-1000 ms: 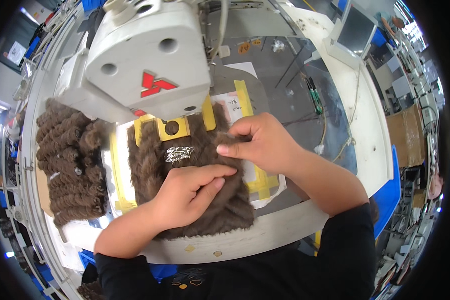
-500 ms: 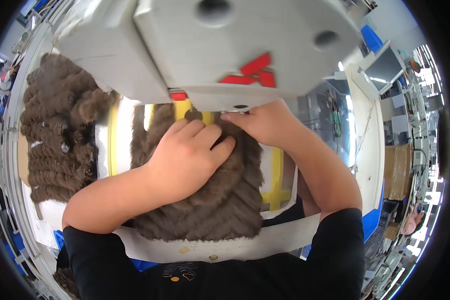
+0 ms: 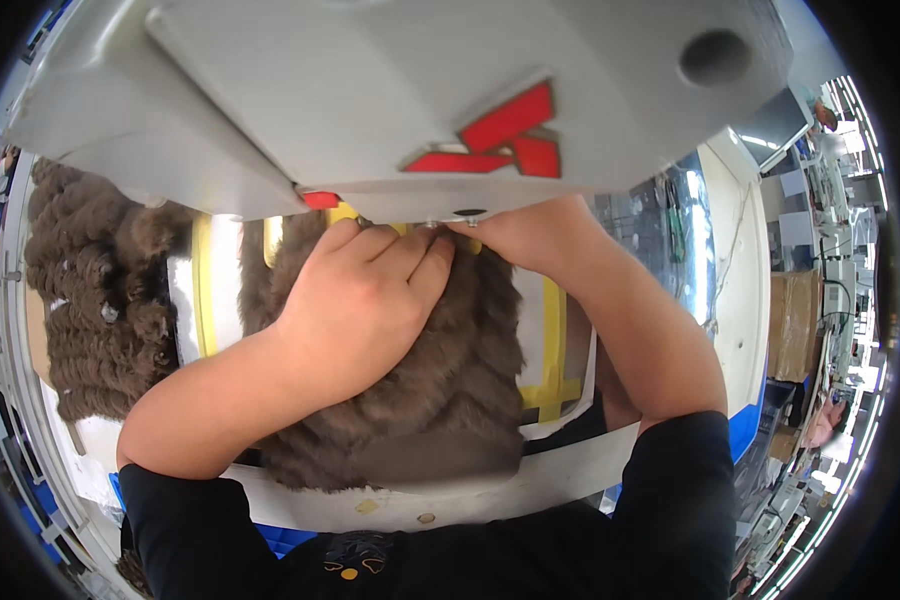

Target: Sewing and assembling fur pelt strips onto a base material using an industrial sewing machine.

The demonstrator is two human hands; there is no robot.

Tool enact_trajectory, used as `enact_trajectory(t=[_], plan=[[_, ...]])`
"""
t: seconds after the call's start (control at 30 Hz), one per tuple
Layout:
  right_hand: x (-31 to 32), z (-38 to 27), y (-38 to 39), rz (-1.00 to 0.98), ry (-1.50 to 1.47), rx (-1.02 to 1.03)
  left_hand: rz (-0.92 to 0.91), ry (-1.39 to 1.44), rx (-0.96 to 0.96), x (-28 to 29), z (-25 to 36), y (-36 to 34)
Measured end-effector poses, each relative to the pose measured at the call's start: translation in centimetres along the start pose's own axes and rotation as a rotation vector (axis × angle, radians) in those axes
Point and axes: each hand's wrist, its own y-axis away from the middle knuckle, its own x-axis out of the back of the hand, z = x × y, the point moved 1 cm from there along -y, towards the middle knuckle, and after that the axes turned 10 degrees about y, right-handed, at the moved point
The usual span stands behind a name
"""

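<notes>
A brown fur piece (image 3: 440, 380) with ridged, fluffy rows lies before me, its near end hanging over the front edge of the white work surface. My left hand (image 3: 365, 290) presses on its upper part, fingers close together and bent into the pile. On the far right of the fur, my right hand (image 3: 530, 235) pinches the edge, thumb pointing left; its other fingers are hidden. Both sets of fingertips lie close below a pale grey machine head (image 3: 370, 100), shaped like a sewing machine's, which hides the spot where the hands meet.
At left lies a heap of similar brown fur (image 3: 100, 290). Yellow tape (image 3: 550, 350) marks the white surface. To the right are clear plastic sheeting (image 3: 660, 240), a screen (image 3: 770, 125) and a cardboard box (image 3: 795, 325). The overhanging machine head limits room above the hands.
My left hand's fingers have moved farther under the machine head and closer to the right hand. The machine head looms larger in view. The fur's near end now looks smoother and blurred.
</notes>
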Motion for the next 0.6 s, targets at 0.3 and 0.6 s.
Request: enact_trajectory(t=[0.3, 0.6], plan=[[0.1, 1.6, -0.4, -0.036, -0.190, -0.073, -0.129, -0.034, 0.087, -0.2, 0.3, 0.0], [-0.9, 1.6, -0.8, 0.031, -0.070, -0.084, -0.081, -0.097, 0.103, -0.5, 0.4, -0.5]])
